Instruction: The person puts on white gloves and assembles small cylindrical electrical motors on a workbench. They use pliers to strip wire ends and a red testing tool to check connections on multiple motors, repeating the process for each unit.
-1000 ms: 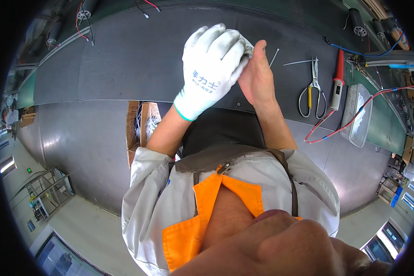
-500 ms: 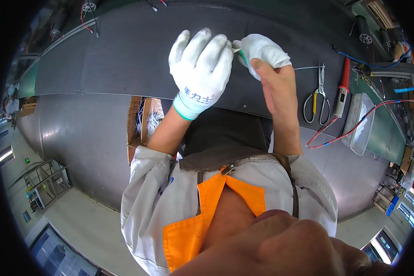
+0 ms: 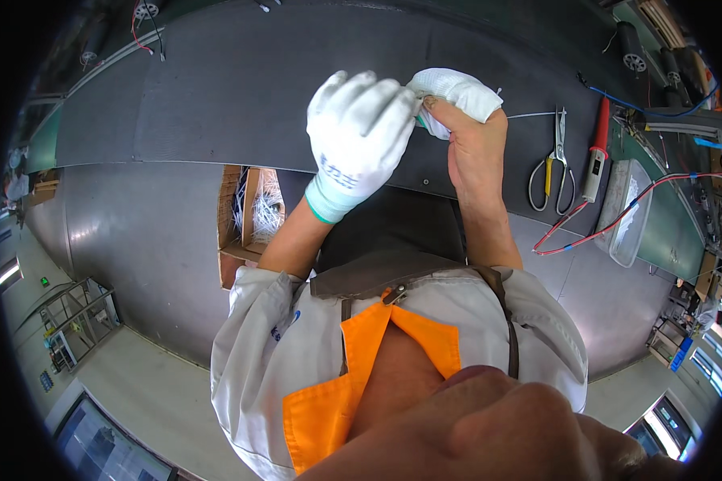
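My left hand (image 3: 354, 136) wears a white knit glove with a green-edged cuff. Its fingers are bent, and the thumb and index side meet the edge of a second white glove (image 3: 460, 90). That glove is bunched over the fingers of my right hand (image 3: 479, 156), whose thumb is bare and presses on the fabric near the green edge. Most of the right fingers are hidden beneath the cloth. Both hands are above the dark worktable (image 3: 217, 88), close together. The exact hold of my left fingertips is partly hidden and slightly blurred.
To the right lie scissors (image 3: 559, 160), a red-and-white wand-shaped tool (image 3: 599, 148), a red cable (image 3: 573, 246) and a clear plastic tray (image 3: 627, 216). Left of my lap is a cardboard box (image 3: 231, 204) holding thin white strips. Black cylindrical motors (image 3: 631, 48) stand at the far right.
My left hand has shifted slightly right and its fingers have curled more. My right hand has turned a little, with the glove still bunched over it.
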Action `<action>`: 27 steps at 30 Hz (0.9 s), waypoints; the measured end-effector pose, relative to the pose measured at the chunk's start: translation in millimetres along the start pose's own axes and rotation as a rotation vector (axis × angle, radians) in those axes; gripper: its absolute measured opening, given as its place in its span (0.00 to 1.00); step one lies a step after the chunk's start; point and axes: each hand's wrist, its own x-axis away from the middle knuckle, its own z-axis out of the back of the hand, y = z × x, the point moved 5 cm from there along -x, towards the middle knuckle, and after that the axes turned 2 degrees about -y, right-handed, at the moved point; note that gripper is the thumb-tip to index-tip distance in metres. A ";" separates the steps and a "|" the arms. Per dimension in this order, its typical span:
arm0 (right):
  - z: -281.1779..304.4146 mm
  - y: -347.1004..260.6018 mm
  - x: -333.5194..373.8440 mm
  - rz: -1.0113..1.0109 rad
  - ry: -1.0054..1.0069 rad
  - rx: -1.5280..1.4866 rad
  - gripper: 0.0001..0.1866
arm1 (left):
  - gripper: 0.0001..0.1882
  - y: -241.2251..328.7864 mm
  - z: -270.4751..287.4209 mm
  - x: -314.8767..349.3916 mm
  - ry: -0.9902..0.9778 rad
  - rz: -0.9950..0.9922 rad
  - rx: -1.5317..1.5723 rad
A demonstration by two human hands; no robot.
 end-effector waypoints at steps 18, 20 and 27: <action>-16.5 -13.5 7.6 0.176 -0.222 0.121 0.22 | 0.18 -36.7 12.8 13.8 -0.080 1.143 1.110; -18.7 -13.5 6.8 0.190 -0.247 0.105 0.23 | 0.18 -35.8 13.7 13.4 -0.094 1.143 1.120; -20.3 -8.8 5.4 0.175 -0.231 0.126 0.22 | 0.18 -33.5 14.3 12.3 -0.095 1.119 1.159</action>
